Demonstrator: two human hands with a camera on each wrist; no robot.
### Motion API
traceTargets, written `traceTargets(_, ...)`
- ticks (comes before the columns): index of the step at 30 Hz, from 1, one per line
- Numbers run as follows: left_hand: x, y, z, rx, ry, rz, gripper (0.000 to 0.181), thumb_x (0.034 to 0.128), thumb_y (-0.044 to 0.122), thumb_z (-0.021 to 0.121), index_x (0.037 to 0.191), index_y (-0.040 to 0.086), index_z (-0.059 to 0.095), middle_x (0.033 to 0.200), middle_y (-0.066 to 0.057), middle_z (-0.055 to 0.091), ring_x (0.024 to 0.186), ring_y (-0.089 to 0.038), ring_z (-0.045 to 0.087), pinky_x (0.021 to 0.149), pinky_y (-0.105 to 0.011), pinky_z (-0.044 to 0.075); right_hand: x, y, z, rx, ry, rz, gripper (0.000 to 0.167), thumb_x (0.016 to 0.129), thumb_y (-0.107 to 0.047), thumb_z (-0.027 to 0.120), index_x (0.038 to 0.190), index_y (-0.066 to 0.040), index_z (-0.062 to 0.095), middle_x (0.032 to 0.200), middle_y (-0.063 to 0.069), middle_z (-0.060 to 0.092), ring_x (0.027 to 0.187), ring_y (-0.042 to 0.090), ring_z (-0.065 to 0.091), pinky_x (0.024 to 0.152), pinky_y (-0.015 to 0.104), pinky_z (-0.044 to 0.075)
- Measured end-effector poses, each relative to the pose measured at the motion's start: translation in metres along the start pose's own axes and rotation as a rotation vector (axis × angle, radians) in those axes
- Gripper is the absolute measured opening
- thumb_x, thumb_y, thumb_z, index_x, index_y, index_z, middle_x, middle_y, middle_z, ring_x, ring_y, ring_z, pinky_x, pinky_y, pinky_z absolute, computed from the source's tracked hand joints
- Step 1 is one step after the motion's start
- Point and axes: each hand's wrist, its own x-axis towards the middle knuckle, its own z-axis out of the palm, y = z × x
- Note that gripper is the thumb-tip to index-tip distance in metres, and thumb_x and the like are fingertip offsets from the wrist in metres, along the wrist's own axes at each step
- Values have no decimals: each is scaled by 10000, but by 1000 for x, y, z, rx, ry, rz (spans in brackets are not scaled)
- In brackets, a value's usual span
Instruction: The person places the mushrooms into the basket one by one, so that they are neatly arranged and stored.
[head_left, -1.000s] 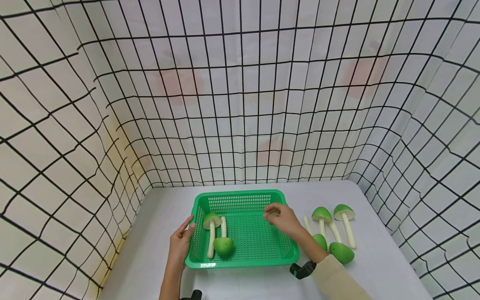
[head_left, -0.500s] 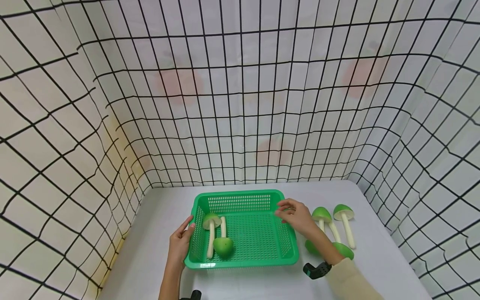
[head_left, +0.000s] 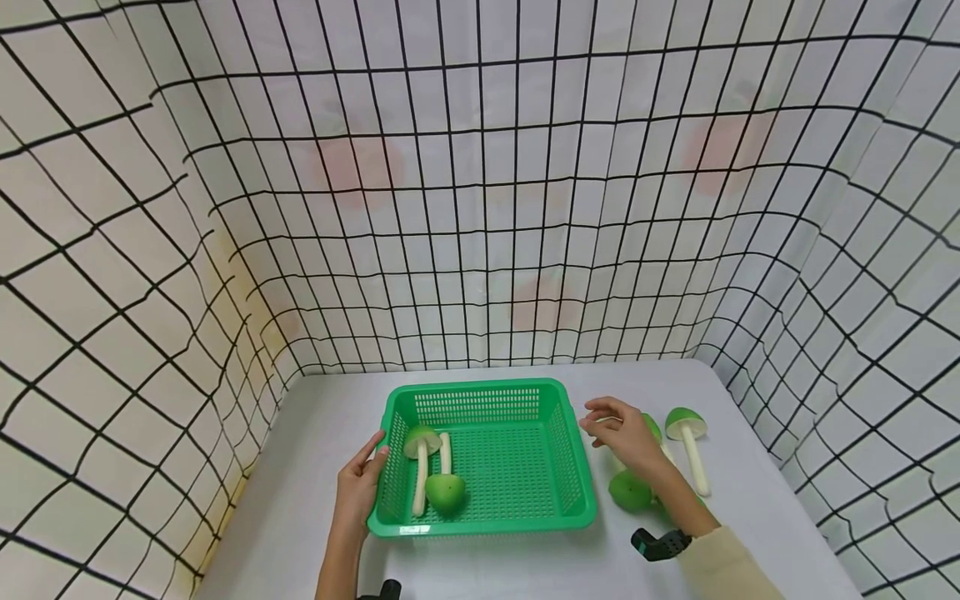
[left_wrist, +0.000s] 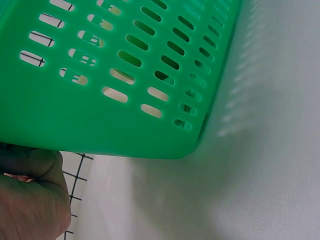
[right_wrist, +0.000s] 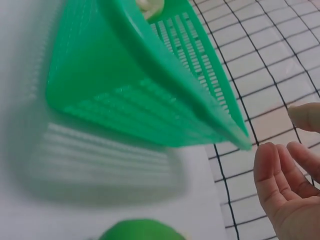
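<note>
My left hand (head_left: 357, 492) holds the left rim of a green plastic basket (head_left: 495, 528); its grip is partly hidden in the left wrist view. Inside, at the left, lie two toy mushrooms with green caps and pale stems: one mushroom (head_left: 422, 479) has its cap at the far end, the other mushroom (head_left: 446, 493) its cap toward me. To the right of the basket my right hand (head_left: 626, 437) hovers with loosely bent fingers and nothing in them. Under and beside it lie several more mushrooms, among them a near mushroom (head_left: 631, 492) and a far-right mushroom (head_left: 686, 425); the hand and forearm cover some of them.
A white table (head_left: 300, 467) carries everything. Behind it and at both sides rises white cloth with a black grid (head_left: 480, 250). Each wrist wears a black camera mount, such as the right mount (head_left: 660, 546).
My right hand has moved rightward, from over the basket's right part to beyond its right rim, above the loose mushrooms. My left hand, the basket and the mushrooms inside stay as they were.
</note>
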Motion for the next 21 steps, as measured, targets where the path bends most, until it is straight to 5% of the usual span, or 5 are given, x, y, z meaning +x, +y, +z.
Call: traceTargets(21,-2,1,0,15,-1,4,533,993,503,651,1480,300,577,997,-109,684,846,-177,596,703,-301,520,-24,28,-67,-188,151,70,487,1026,-297,666,1391,6,554,1229,196,636,931,30,679,762,239,576)
